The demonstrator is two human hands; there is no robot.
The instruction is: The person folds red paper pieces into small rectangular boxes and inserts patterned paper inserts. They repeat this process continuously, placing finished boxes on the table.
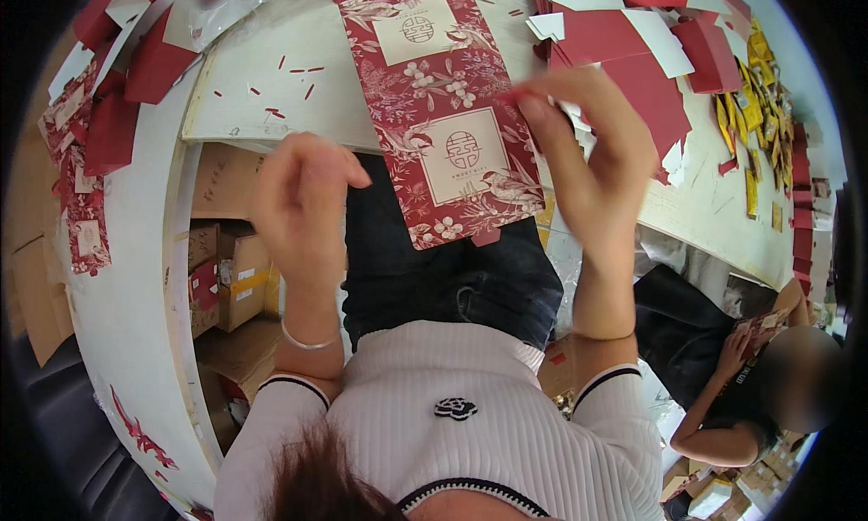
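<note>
A white tabletop [271, 87] fills the upper view, its near edge curving down the left side. Red paper scraps [294, 69] dot its bare middle. Beneath the near edge sit brown cardboard boxes [231, 277]. At the lower right corner another person [759, 385] crouches among more boxes. The light is even and bright.

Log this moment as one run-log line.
left hand: curled, holding nothing visible | right hand: fingers pinch edge of floral red card sheet | sheet overhangs white table | red card pile at right
</note>
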